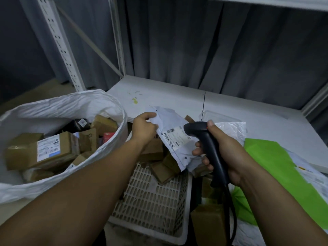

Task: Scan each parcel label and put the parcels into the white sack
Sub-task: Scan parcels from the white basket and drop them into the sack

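Far left: white sack [58, 107] standing open beside the left edge of the desk [177, 93], mouth wide. Inside, brown cardboard boxes in a heap, largest labelled box [42, 150] against the sack's left side, smaller cartons and a dark wrapped item further back.

Next: left hand [143, 128] raised above the basket, fingers pinched on the top left corner of a white mailer parcel [170, 132]. Held tilted, lower end hanging over the basket, label [174, 137] with barcodes turned up toward the camera.

Below: pale slotted plastic basket [152, 197] at the front edge of the desk, just right of the sack, brown boxes [159, 164] piled in its far end.

Right of the parcel: black handheld scanner [204, 139] gripped in the right hand [223, 153], fingers closed around the handle, head just beside the label's right end and pointed at it, cable [232, 219] trailing down.

Far right: white bubble mailer [230, 128] flat on the desk behind the right hand, green mailer [273, 167] lying over the desk's front right corner.
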